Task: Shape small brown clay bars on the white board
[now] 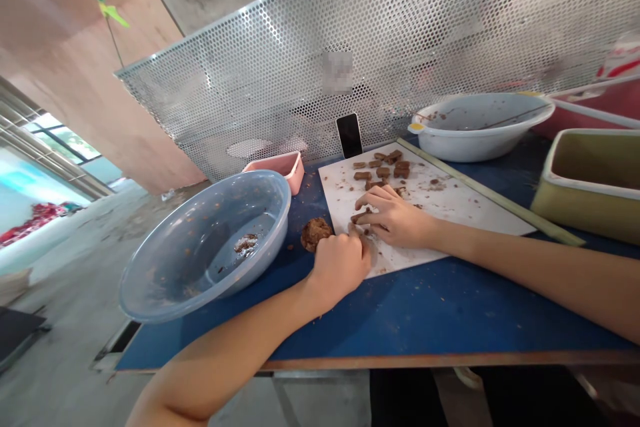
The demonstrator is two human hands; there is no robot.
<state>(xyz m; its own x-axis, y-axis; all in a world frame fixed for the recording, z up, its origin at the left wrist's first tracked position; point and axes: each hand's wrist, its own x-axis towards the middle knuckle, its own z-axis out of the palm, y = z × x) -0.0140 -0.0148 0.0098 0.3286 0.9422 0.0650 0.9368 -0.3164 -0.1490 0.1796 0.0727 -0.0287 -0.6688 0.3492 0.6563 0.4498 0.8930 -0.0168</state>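
Note:
My left hand (339, 263) is curled shut at the near left edge of a white cutting board (450, 203), and a lump of brown dough (315, 232) sticks out past its fingers on the blue table (425, 310). My right hand (397, 217) lies on the board just beyond it, fingers bent together and pinching a small brown piece (358, 217). Several shaped brown pieces (383, 169) lie in a group at the board's far end.
A large clear blue bowl (200, 247) with crumbs stands at the left. A pink box (285, 167) and a phone (349, 135) lean by the perforated metal screen (380, 40). A white basin (480, 125), a long stick (490, 193) and a yellow-green tub (590, 183) are at the right.

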